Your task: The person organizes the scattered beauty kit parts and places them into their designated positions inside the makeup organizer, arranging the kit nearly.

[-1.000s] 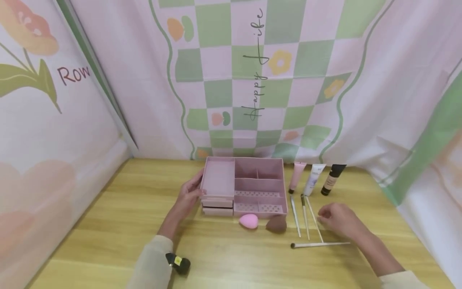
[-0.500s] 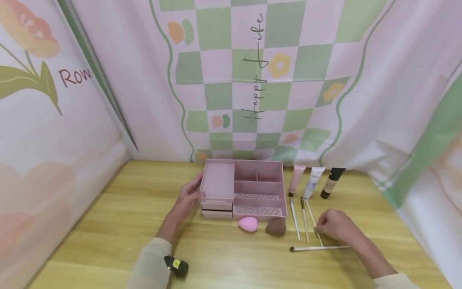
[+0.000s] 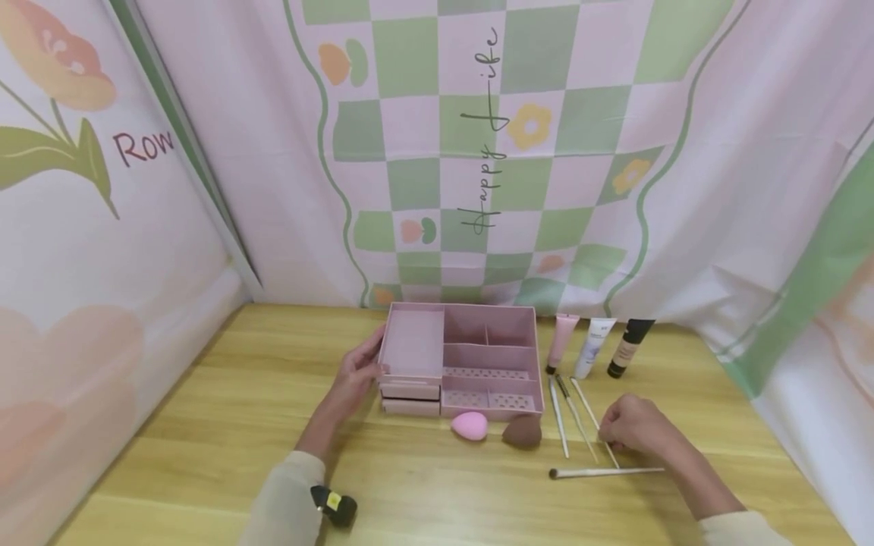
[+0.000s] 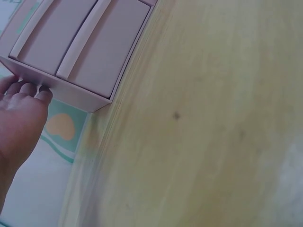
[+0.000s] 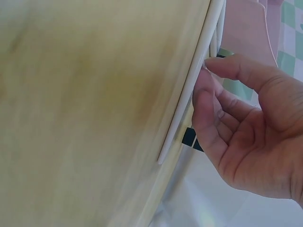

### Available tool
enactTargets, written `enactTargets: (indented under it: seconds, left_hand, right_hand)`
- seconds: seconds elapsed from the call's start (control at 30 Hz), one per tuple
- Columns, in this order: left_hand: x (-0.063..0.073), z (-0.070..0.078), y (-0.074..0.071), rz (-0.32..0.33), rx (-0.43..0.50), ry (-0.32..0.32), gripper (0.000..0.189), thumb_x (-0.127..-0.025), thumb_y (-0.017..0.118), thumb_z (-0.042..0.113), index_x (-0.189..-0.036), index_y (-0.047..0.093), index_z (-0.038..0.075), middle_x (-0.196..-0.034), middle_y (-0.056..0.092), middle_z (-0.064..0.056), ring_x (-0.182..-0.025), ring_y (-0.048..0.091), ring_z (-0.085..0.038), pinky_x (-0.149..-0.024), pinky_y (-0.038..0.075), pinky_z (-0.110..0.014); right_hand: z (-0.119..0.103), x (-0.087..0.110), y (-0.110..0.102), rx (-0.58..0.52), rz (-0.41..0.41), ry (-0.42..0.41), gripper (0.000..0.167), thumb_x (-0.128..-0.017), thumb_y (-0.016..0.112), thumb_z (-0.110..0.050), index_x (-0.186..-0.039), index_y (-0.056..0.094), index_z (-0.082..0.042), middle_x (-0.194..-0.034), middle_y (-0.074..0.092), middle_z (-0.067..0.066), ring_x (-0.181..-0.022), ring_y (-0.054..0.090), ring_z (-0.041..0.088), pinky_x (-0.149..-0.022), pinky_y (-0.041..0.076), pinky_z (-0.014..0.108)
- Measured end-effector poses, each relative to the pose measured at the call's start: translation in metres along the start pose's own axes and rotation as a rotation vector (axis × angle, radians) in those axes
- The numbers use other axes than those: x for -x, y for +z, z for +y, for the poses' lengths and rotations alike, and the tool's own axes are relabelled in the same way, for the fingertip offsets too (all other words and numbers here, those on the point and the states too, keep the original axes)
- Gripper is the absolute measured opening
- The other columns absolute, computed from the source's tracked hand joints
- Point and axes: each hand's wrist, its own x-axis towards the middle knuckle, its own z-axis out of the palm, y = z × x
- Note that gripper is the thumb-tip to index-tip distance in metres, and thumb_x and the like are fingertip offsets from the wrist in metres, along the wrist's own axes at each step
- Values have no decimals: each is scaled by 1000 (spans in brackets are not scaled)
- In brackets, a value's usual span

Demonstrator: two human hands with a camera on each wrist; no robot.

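My left hand rests against the left side of a pink makeup organizer, its fingertips at the side wall in the left wrist view. Two drawers show on the organizer's front. On the right, the thumb and forefinger of my right hand pinch a thin makeup brush partway along its handle. Beside it on the table lie a dark-tipped brush and a pale brush. Another brush lies crosswise nearer me. In the right wrist view a white handle passes close by my fingertips.
A pink makeup sponge and a brown sponge lie before the organizer. To its right are a pink tube, a white tube and a black-and-beige tube. A patterned curtain hangs behind the table.
My right hand has moved down and taken hold of the thin brush. That brush's far end has shifted left, and the dark-tipped brush has turned to a slant. My left hand has stayed at the organizer.
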Motion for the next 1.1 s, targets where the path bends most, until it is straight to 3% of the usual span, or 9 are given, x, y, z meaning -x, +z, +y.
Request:
enactTargets:
  seconds: [0.2, 0.4, 0.7, 1.1]
  left_hand:
    - [1, -2, -1, -6, 23, 9, 80, -87, 47, -11, -158, 10, -9, -170, 3, -25, -159, 2, -41, -122, 27, -22]
    - [2, -1, 0, 5, 36, 11, 80, -87, 47, -10, -158, 9, -10, -170, 3, -25, -159, 3, -40, -121, 28, -19]
    - [0, -1, 0, -2, 45, 13, 79, -87, 46, -12, -157, 10, -11, -169, 4, -26, -158, 4, -42, -117, 35, -15]
    - [-1, 0, 0, -13, 44, -2, 81, -87, 46, -10, -158, 7, -10, -170, 1, -26, -159, 2, -42, -116, 35, -13]
  right_hand:
    - [-4, -1, 2, 22, 8, 49, 8, -77, 71, -10, -70, 70, -6, -59, 64, 3, -56, 55, 13, -52, 45, 22]
    - [-8, -3, 6, 67, 18, 69, 18, -77, 74, -15, -65, 64, -8, -55, 60, 2, -50, 51, 10, -48, 41, 18]
    - [-4, -3, 3, 66, 10, 55, 13, -79, 72, -14, -70, 68, -7, -57, 61, 2, -51, 51, 10, -47, 41, 17]
    - [0, -3, -1, -9, -1, -1, 7, -82, 69, -10, -81, 71, -3, -63, 65, 3, -60, 55, 14, -51, 45, 20]
